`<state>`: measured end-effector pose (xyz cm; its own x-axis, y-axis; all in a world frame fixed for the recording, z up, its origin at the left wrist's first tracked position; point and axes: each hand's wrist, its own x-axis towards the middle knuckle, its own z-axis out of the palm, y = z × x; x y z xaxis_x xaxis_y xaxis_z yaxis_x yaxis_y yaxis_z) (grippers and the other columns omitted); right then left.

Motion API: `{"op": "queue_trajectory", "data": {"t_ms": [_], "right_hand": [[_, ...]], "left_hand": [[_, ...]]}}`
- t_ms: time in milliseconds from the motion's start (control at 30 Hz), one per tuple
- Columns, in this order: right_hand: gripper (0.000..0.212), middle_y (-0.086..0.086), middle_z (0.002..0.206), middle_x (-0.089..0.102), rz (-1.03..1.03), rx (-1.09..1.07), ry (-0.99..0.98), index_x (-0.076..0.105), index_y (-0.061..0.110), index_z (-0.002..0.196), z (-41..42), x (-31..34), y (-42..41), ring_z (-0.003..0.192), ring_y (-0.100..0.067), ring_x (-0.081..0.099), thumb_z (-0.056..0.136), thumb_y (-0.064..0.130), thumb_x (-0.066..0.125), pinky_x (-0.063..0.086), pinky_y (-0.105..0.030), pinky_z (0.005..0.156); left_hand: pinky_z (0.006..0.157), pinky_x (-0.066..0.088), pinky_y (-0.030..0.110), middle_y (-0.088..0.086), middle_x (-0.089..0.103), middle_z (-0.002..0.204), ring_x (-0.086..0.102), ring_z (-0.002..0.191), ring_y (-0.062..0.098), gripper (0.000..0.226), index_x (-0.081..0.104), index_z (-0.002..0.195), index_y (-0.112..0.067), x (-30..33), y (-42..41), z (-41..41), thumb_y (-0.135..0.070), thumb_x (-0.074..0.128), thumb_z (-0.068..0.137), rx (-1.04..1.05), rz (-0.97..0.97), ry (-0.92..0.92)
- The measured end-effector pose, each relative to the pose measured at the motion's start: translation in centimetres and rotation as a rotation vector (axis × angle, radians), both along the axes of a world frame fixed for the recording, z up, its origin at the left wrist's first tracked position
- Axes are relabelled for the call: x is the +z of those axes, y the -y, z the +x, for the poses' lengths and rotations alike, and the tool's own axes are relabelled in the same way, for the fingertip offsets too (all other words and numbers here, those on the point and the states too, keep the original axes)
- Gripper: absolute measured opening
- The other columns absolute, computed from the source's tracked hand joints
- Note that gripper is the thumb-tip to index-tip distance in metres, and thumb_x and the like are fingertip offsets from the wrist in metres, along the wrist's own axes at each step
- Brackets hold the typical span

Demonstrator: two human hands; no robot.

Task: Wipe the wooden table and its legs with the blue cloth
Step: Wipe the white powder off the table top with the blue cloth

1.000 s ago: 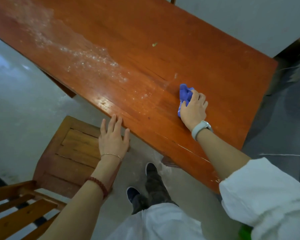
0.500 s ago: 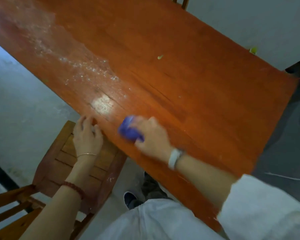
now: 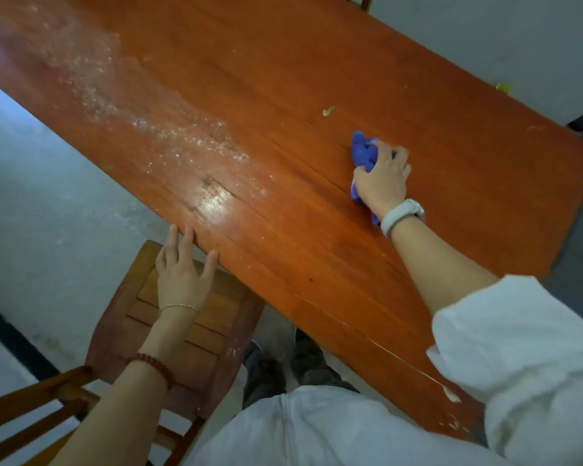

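Note:
A long reddish wooden table (image 3: pixel 266 79) runs diagonally across the view. White dust and specks cover its left half. My right hand (image 3: pixel 382 178) grips a bunched blue cloth (image 3: pixel 364 151) and presses it on the tabletop right of centre. My left hand (image 3: pixel 182 267) rests with straight, spread fingers against the table's near edge, above a chair seat. The table's legs are hidden below the top.
A wooden chair (image 3: pixel 189 331) with a slatted seat stands under the near edge at lower left. A small yellowish scrap (image 3: pixel 328 111) lies on the tabletop beyond the cloth. My shoes (image 3: pixel 283 361) stand on the grey floor. A pale wall (image 3: pixel 485 45) borders the far side.
My right hand swept the cloth from the middle to the near edge, then back out to right of centre. My left hand stayed at the table's near edge.

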<state>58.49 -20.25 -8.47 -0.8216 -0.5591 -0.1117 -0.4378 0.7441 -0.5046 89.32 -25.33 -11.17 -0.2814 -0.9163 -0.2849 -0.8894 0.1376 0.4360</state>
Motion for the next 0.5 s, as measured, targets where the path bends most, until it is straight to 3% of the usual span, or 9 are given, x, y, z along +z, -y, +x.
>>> {"op": "queue_trajectory", "data": {"t_ms": [67,133,233,300,400,500], "right_hand": [[0.050,-0.009,0.139,0.035,0.096,0.132,-0.089,0.044,0.019,0.130,2.6,-0.5,0.8,0.116,-0.036,0.037,0.081,0.016,0.051,0.042,-0.041,0.090],[0.049,-0.009,0.134,0.045,0.019,0.434,-0.100,0.051,0.018,0.125,7.7,-1.2,0.8,0.109,-0.037,0.043,0.076,0.016,0.052,0.045,-0.045,0.086],[0.045,-0.005,0.125,0.053,-0.109,1.005,0.214,0.056,0.020,0.121,16.6,-0.2,-1.5,0.101,-0.027,0.047,0.077,0.013,0.058,0.047,-0.044,0.079],[0.042,-0.003,0.124,0.053,-0.064,1.201,0.454,0.055,0.021,0.122,19.2,0.7,-2.5,0.103,-0.022,0.046,0.081,0.013,0.058,0.043,-0.037,0.083],[0.046,-0.008,0.122,0.055,-0.200,0.889,0.391,0.056,0.014,0.122,16.6,1.0,-1.1,0.108,-0.025,0.048,0.077,0.021,0.054,0.040,-0.036,0.091],[0.053,-0.018,0.119,0.054,-0.344,0.375,-0.012,0.057,0.006,0.117,11.7,0.3,2.6,0.105,-0.039,0.051,0.070,0.026,0.047,0.036,-0.038,0.092]], "left_hand": [[0.110,0.020,0.049,-0.002,0.008,0.155,0.006,0.140,0.029,0.062,0.022,0.145,-0.022,0.2,0.4,0.6,-0.042,0.047,0.091,-0.033,0.012,0.010],[0.110,0.022,0.049,0.003,0.019,0.152,0.012,0.138,0.031,0.054,0.034,0.140,-0.019,0.4,1.1,1.2,-0.035,0.051,0.091,-0.054,-0.021,-0.033],[0.109,0.024,0.049,0.014,0.036,0.143,0.026,0.131,0.037,0.040,0.049,0.130,-0.012,0.7,3.1,2.4,-0.015,0.052,0.091,-0.060,-0.116,-0.121],[0.109,0.021,0.047,0.017,0.034,0.144,0.026,0.131,0.038,0.044,0.044,0.134,-0.009,0.6,4.8,3.3,-0.013,0.051,0.091,-0.068,-0.122,-0.116],[0.112,0.013,0.046,0.015,0.020,0.151,0.016,0.138,0.037,0.061,0.026,0.143,-0.007,0.0,7.0,4.0,-0.031,0.049,0.092,-0.164,-0.096,0.002],[0.114,0.008,0.044,0.006,-0.001,0.156,-0.001,0.142,0.031,0.072,0.006,0.147,-0.012,-0.7,7.9,4.0,-0.044,0.041,0.092,-0.189,-0.002,0.132]]}}
